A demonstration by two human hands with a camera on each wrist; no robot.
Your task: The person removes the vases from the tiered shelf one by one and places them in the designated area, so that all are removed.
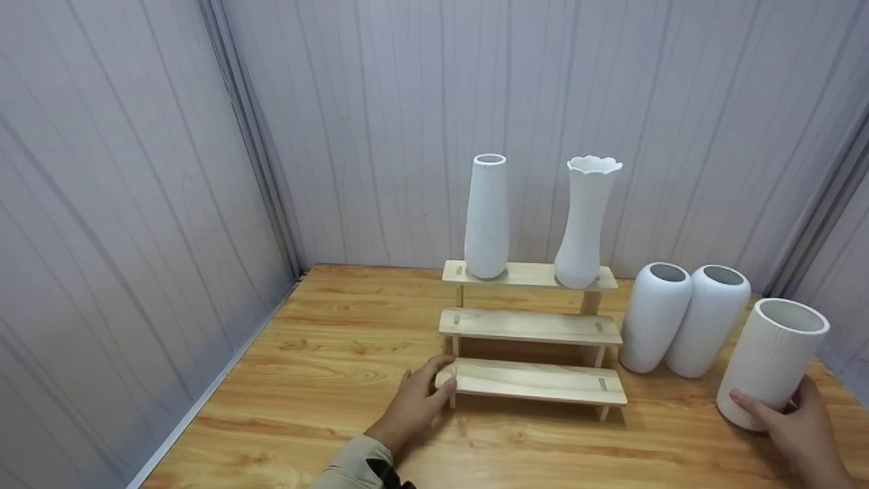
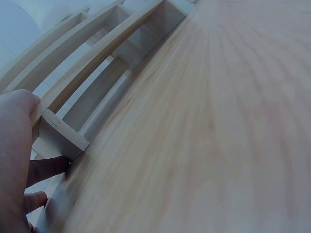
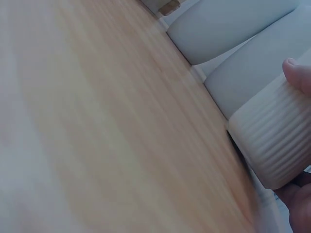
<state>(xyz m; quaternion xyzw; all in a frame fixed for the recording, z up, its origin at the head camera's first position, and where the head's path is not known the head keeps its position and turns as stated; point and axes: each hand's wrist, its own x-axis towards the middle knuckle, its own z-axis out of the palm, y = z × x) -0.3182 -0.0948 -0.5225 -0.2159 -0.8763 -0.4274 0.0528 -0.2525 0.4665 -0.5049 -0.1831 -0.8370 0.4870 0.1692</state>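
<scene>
A three-tier wooden stand (image 1: 533,382) stands on the table. At the left end of its lowest tier, my left hand (image 1: 415,401) grips the board. The left wrist view shows the thumb on the board (image 2: 85,73) and fingers by its leg (image 2: 60,133). My right hand (image 1: 804,428) holds a white ribbed cylinder vase (image 1: 770,363) low on its side, thumb in front. In the right wrist view the ribbed vase's base (image 3: 265,150) is at the tabletop, with a dark shadow along its edge; whether it touches fully I cannot tell.
On the top tier stand a slim tapered white vase (image 1: 487,224) and a scallop-rimmed white vase (image 1: 585,224). Two smooth white vases (image 1: 655,319) (image 1: 709,322) stand side by side right of the stand. Panelled walls (image 1: 380,136) enclose the wooden table (image 1: 339,326).
</scene>
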